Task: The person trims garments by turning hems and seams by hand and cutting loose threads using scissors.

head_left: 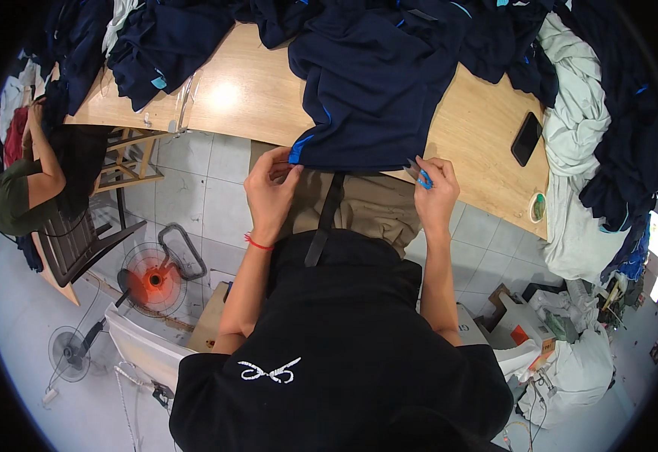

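A navy blue garment [374, 98] lies on the wooden table, its straight hem hanging just over the near edge. My left hand [271, 184] pinches the left corner of that hem, beside a bright blue strip [299, 149]. At the hem's right corner, my right hand [436, 187] is closed around small thread snips [424, 179] with a blue finger loop. Their pointed metal tip is close to the fabric; I cannot tell whether it touches. Between my hands the hem runs nearly straight across.
More navy garments [170, 49] are heaped along the table's far side. A black phone [526, 139] and a small round dish [538, 207] lie at right, beside pale cloth [570, 143]. Left of me are an orange-centred fan [155, 280], a chair [88, 233] and a seated person [24, 188].
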Tool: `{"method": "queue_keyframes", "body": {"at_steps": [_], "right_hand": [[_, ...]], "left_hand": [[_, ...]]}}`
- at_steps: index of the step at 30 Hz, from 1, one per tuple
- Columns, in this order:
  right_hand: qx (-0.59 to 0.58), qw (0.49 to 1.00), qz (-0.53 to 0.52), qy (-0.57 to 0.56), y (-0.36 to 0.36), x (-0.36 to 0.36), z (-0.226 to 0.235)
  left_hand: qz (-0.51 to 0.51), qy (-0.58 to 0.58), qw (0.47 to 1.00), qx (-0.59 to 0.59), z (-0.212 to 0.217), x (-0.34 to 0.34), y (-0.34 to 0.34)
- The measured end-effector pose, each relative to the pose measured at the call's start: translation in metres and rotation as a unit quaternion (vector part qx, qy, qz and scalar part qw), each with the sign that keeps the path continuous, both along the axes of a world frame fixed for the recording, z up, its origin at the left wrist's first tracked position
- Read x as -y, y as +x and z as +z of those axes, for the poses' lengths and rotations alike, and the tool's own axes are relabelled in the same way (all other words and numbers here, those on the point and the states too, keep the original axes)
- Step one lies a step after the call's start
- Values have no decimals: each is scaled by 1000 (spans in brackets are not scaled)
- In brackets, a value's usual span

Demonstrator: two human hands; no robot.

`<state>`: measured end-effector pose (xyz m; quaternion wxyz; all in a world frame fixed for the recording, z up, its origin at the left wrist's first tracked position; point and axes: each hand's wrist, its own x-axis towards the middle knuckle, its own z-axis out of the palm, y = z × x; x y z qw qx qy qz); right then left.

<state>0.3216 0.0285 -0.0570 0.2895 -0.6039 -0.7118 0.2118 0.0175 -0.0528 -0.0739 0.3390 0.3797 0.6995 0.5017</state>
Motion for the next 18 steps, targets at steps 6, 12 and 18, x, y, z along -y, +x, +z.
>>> {"method": "queue_keyframes", "body": {"at_steps": [6, 12, 18], "right_hand": [[-277, 944, -98, -149, -3, -4, -5], [-756, 501, -161, -389, 33, -31, 1], [-729, 558, -123, -377, 7, -33, 53]], "left_hand": [[31, -46, 997, -45, 1, -11, 7], [111, -46, 832, 541, 33, -29, -24], [23, 19, 731, 682, 21, -29, -63]]}}
